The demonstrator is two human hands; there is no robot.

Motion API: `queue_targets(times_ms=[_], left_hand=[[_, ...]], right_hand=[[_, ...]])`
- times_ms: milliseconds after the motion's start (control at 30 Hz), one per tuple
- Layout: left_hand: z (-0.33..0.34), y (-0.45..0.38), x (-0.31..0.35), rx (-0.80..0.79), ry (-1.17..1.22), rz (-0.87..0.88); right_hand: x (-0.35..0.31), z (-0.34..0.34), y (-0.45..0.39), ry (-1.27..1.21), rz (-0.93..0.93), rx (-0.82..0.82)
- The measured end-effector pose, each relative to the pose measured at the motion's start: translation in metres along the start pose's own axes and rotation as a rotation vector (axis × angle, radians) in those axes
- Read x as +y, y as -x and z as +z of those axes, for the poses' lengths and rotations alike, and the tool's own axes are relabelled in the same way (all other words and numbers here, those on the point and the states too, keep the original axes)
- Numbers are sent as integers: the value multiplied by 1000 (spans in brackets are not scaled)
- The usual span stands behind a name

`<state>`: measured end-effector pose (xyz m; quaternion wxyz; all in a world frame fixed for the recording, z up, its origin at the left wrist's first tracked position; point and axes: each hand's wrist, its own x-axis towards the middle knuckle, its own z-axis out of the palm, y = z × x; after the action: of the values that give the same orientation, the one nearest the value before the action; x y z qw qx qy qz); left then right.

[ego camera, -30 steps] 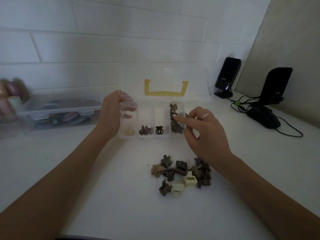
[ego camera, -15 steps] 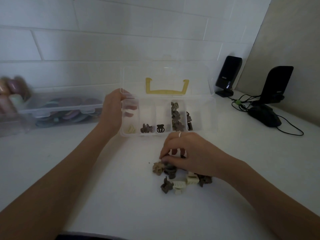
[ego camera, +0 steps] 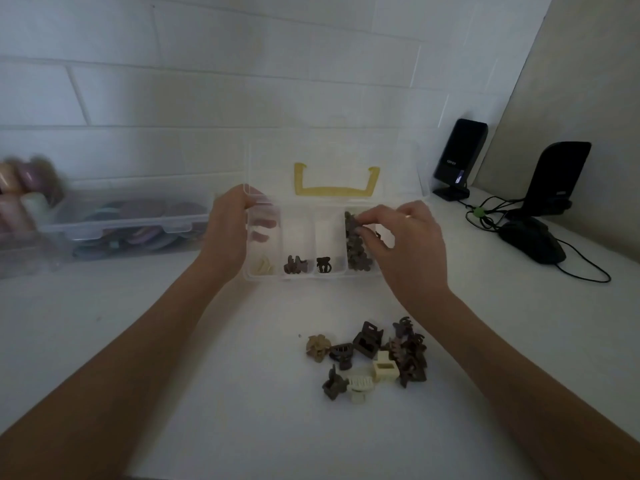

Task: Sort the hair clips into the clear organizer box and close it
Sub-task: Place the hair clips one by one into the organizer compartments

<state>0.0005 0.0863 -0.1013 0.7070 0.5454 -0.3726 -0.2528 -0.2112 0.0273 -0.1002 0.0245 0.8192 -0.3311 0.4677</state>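
We see a white tiled wall (ego camera: 214,84) behind a white counter (ego camera: 214,393), a beige panel (ego camera: 585,74) at right, and dim, greyish light throughout.

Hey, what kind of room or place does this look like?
Probably a home desk or work surface: a white table against a white tiled wall, with two black desktop speakers and a wired computer mouse at the right, plus clear storage boxes of small accessories.

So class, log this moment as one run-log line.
left hand: holds organizer box | right hand: places clip | lid: open | loose clips: table
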Motion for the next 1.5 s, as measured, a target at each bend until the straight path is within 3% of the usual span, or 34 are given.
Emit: queue_targets(times_ms=[167, 367, 500, 600, 733, 900, 1000, 1100, 1267, 1500], left_hand=[[-2, 0, -1, -7, 0, 6], [2, 4, 3, -24, 21, 21], [1, 3, 2, -18, 30, 3], [1, 3, 2, -22, 27, 11], [2, 6, 4, -29, 48, 22], [6, 11, 6, -9, 63, 15], [8, 11, 7, 14, 73, 0], [9, 10, 7, 29, 70, -7], [8, 5, 3, 32, 9, 22], [12, 3, 5, 20, -14, 22]], right_hand=[[16, -1, 7, 75, -98, -22], [9, -27, 19, -216, -86, -103], [-20, -45, 33, -418, -181, -383], [-40, -41, 41, -298, -242, -685], [-45, -33, 52, -231, -223, -796], [-46, -36, 47, -351, -117, -678], [-41, -40, 35, -463, -11, -347], [-30, -36, 15, -332, 52, -32], [-6, -7, -1, -41, -65, 15], [8, -5, 9, 84, -202, 98]])
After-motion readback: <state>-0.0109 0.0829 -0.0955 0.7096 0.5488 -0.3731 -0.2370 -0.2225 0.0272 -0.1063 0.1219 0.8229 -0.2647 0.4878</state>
